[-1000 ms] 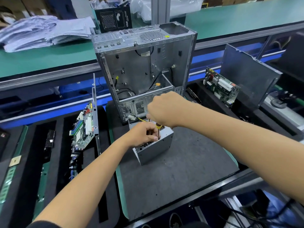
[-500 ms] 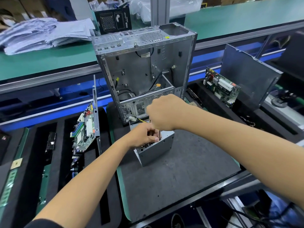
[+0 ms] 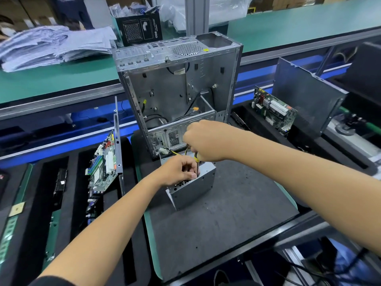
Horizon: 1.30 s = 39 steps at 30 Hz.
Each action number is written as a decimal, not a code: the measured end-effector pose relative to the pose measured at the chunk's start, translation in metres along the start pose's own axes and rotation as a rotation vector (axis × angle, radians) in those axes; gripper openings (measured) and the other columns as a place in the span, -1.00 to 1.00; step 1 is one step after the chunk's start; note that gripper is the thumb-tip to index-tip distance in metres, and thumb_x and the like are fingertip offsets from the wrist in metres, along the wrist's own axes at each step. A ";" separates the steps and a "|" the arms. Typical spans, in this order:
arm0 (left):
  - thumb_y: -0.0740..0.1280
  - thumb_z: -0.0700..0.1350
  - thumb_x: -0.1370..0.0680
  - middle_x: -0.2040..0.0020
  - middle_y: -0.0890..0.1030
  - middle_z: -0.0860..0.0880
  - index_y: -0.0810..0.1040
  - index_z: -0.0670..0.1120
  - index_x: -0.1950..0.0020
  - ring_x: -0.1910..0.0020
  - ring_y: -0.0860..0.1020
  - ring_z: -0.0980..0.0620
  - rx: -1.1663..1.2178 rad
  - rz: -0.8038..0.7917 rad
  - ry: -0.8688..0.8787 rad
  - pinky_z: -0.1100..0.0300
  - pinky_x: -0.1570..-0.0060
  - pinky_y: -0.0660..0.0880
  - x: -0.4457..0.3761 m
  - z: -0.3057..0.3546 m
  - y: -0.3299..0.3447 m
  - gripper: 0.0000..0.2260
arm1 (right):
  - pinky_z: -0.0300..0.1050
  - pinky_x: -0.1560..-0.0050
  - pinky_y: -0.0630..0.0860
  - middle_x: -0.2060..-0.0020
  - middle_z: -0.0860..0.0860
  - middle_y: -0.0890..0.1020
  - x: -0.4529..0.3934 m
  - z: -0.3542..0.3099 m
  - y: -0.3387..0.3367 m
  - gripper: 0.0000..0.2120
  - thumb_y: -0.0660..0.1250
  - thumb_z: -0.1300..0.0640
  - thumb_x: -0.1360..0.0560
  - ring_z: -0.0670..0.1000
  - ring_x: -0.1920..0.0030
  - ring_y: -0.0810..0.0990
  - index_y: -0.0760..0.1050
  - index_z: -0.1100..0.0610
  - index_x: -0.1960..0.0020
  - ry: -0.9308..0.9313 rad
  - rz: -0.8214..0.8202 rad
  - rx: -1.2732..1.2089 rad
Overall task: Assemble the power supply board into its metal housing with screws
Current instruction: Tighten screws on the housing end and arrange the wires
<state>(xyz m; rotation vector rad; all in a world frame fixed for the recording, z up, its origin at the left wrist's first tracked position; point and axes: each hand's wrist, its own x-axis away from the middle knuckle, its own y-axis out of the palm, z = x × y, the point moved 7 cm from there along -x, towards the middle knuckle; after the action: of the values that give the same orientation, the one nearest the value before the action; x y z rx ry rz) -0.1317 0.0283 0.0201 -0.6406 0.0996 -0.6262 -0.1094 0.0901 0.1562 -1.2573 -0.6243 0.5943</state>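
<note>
Mid-frame on the dark mat (image 3: 216, 223), the metal housing (image 3: 191, 188) stands with the left hand (image 3: 179, 172) curled over its top edge, fingers pinching at the screwdriver (image 3: 197, 168) tip. Just above, the right hand (image 3: 204, 141) grips the handle, driving a screw; the board inside is hidden. Screwing looks underway, remaining screws uncertain. Behind stands an open case (image 3: 179, 83).

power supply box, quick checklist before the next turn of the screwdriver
1. Metal housing standing on the grey mat: ok.
2. Left hand steadying the housing's top edge: ok.
3. Right hand with a closed grip on the screwdriver: ok.
4. Screwdriver shaft near upright: ok.
5. Tip seated in a screw: cannot tell, fingers hide it.
6. Yellow wires out of the tool's way: cannot tell.
</note>
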 end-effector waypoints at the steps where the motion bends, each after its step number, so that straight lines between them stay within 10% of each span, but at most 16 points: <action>1: 0.44 -0.29 -0.47 0.33 0.51 0.09 0.60 -0.12 0.19 0.38 0.38 0.15 0.004 0.001 -0.009 0.36 0.31 0.35 0.000 0.000 0.000 -0.91 | -0.12 0.38 0.26 0.40 -0.01 0.25 0.000 0.000 0.000 -0.68 0.23 0.21 -0.45 0.06 0.38 0.35 0.13 0.07 0.37 0.002 0.010 0.022; 13: 0.43 -0.30 -0.46 0.32 0.52 0.07 0.59 -0.10 0.20 0.40 0.38 0.19 0.010 0.016 -0.021 0.42 0.33 0.34 0.001 -0.003 -0.002 -0.88 | -0.16 0.34 0.32 0.09 0.04 0.41 0.007 -0.003 -0.004 -0.87 0.26 0.29 -0.42 0.05 0.19 0.48 0.39 0.17 0.05 -0.016 -0.080 -0.051; 22: 0.43 -0.29 -0.47 0.40 0.52 0.22 0.57 0.00 0.23 0.41 0.39 0.21 -0.004 0.004 -0.026 0.42 0.33 0.35 -0.001 -0.003 0.001 -0.80 | -0.13 0.44 0.23 0.40 0.00 0.25 -0.002 0.005 -0.001 -0.67 0.15 0.18 -0.53 0.01 0.42 0.31 0.11 0.06 0.36 0.061 -0.021 0.010; 30: 0.43 -0.30 -0.47 0.25 0.59 -0.14 0.54 0.01 0.27 0.36 0.41 0.08 0.034 0.023 -0.025 0.34 0.32 0.39 0.002 0.003 -0.002 -0.77 | -0.14 0.45 0.16 0.08 0.02 0.25 0.012 0.006 0.004 -0.77 0.27 0.26 -0.46 0.04 0.35 0.39 0.20 0.13 0.06 0.015 -0.115 -0.075; 39: 0.42 -0.29 -0.48 0.38 0.54 0.24 0.59 -0.25 0.11 0.37 0.41 0.12 -0.021 0.014 -0.005 0.33 0.31 0.38 0.000 0.000 0.000 -0.95 | -0.10 0.28 0.36 0.22 0.03 0.42 0.000 0.001 0.000 -0.96 0.24 0.20 -0.51 0.06 0.22 0.48 0.44 0.17 0.11 -0.031 0.004 -0.028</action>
<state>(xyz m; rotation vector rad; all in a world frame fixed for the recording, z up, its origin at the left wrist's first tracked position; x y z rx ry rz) -0.1316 0.0282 0.0201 -0.6615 0.1057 -0.6109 -0.1095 0.0908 0.1559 -1.2780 -0.6580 0.6112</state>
